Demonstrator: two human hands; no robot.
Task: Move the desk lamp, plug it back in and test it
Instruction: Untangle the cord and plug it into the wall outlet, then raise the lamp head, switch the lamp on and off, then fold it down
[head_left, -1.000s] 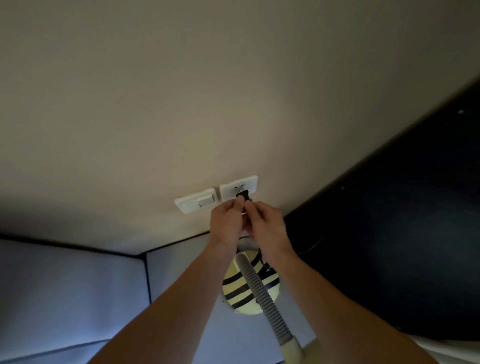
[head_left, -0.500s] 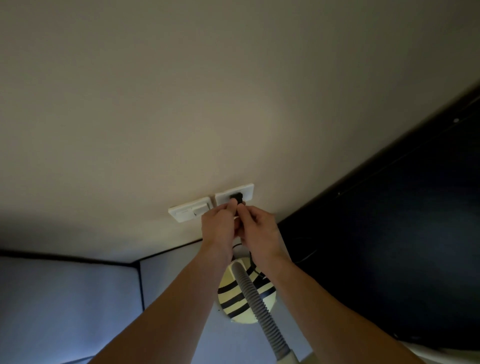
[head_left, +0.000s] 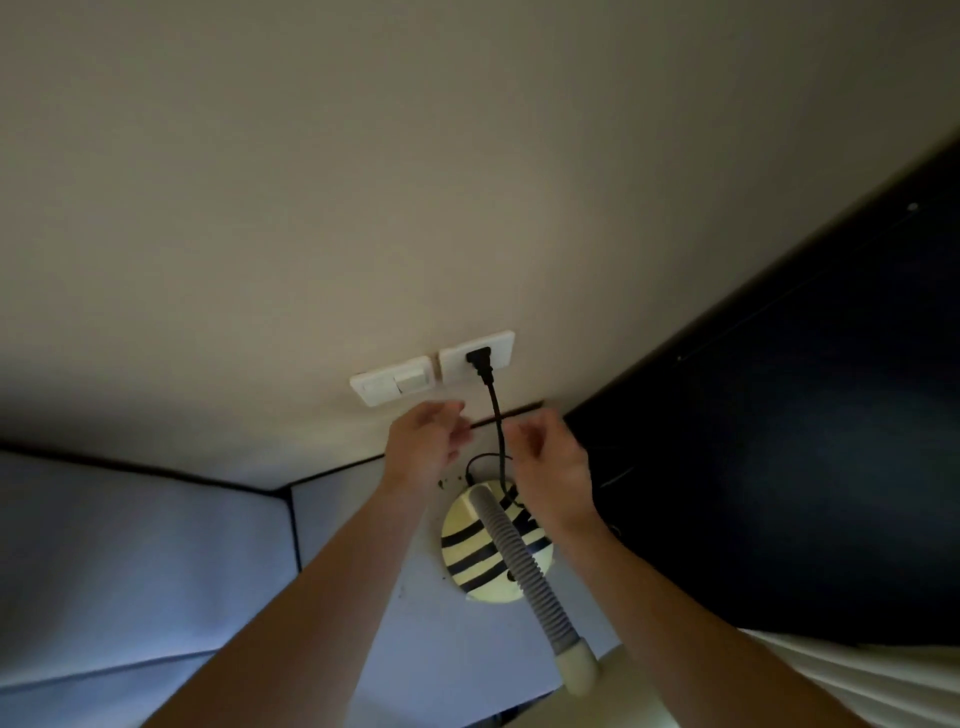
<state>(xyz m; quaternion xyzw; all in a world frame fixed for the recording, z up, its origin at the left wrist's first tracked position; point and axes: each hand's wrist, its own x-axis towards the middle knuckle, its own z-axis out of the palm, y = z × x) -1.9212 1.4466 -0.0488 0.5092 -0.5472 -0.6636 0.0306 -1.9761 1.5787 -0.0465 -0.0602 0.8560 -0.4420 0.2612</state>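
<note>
1. Black plug (head_left: 478, 360) seated in the white wall socket (head_left: 478, 356), just right of the white light switch plate (head_left: 393, 380); black cord (head_left: 497, 431) hanging down from it between the two hands toward the desk lamp.
2. Left hand (head_left: 426, 449) loosely open, fingers half curled, empty, just left of the cord and apart from it.
3. Right hand (head_left: 553, 462) partly curled with the fingertips (head_left: 524, 431) drawn together, right beside the cord; hard to tell in this dim light whether touching it, though probably holding nothing.
4. Desk lamp base (head_left: 493, 545), cream with black stripes, standing on the pale surface (head_left: 358, 519) below the socket; grey corrugated gooseneck (head_left: 524, 566) rising toward the camera to a cream piece at its end. Lamp head not in view, no sign of light from it.
5. Risk: plug possibly not fully home. Dark body flush against the plate as far as visible, yet any bare prong too small to make out; a half-seated plug would give a dead lamp at the test.
6. Risk: snagging the cord. Cord slack looped near the base, close under the right wrist; a careless pull back could catch it and tug the plug loose or drag the base.
7. Risk: knocking the gooseneck. Both forearms flank it closely; a bump on the way to the lamp's switch could tip the lamp.
8. Risk: pressing the wrong control. Wall switch plate right beside the socket, lamp's own switch not identifiable here.
</note>
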